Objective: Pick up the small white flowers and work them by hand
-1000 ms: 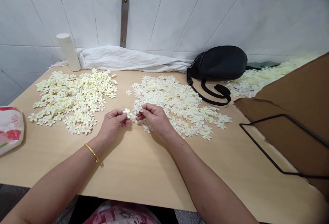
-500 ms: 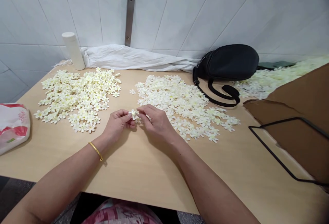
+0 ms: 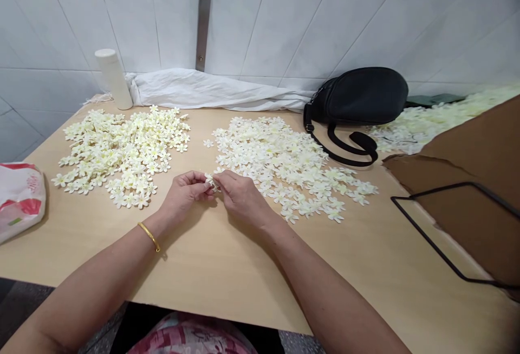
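Observation:
Between my two hands, over the middle of the table, is a small white flower (image 3: 210, 181). My left hand (image 3: 186, 191) pinches it from the left, a gold bangle on that wrist. My right hand (image 3: 239, 194) is closed on the same flower from the right, fingertips touching or nearly touching the left ones. A pile of yellowish-white flowers (image 3: 122, 145) lies to the left, and a whiter pile (image 3: 272, 153) spreads behind and right of my right hand. One single flower (image 3: 208, 143) lies between the piles.
A white bottle (image 3: 114, 79) and a white cloth (image 3: 211, 92) are along the tiled wall. A black bag (image 3: 361, 96) with its strap sits at the back right, near more flowers (image 3: 442, 121). Cardboard (image 3: 467, 153) and a black wire frame (image 3: 441, 253) stand right; a red-and-white packet (image 3: 20, 199) lies left.
My right hand has shifted slightly left, closer to my left fingertips, and its fingers have changed position. The flower between my hands looks turned and more covered.

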The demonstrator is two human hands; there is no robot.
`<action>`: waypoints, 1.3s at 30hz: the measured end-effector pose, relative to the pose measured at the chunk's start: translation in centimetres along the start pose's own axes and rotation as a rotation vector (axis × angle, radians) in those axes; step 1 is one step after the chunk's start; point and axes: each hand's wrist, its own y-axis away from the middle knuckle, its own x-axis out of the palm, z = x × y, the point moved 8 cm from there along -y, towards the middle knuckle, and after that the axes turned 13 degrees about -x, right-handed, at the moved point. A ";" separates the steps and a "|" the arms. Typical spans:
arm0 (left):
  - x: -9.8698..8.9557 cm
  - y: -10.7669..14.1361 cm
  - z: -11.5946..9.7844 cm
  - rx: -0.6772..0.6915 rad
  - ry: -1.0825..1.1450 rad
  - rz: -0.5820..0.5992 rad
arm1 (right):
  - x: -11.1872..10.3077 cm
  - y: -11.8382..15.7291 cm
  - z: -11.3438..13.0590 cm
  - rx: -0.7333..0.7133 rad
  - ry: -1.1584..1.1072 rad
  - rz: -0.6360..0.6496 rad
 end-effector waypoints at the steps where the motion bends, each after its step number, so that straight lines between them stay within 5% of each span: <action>1: -0.1 0.0 0.0 -0.003 -0.003 -0.015 | 0.1 0.0 0.1 -0.002 0.021 0.011; 8: -0.2 0.0 -0.1 -0.025 -0.005 -0.058 | 0.2 0.0 0.3 -0.013 0.054 -0.010; 15: 0.2 0.3 -0.4 0.000 -0.032 -0.012 | -0.5 0.0 -0.3 0.041 -0.120 -0.149; 20: -0.4 0.5 -1.0 0.050 -0.093 -0.121 | -2.0 0.2 0.4 -0.008 -0.083 -0.323; 24: -0.7 0.5 -1.1 0.071 -0.099 -0.145 | -1.3 0.0 1.5 -0.126 -0.041 -0.244; 31: -0.3 0.4 -1.0 0.078 -0.102 -0.094 | 0.0 0.0 0.9 -0.093 -0.010 -0.111; 39: -0.4 0.5 -0.9 0.064 -0.115 -0.102 | -1.3 0.1 0.7 -0.038 -0.095 -0.275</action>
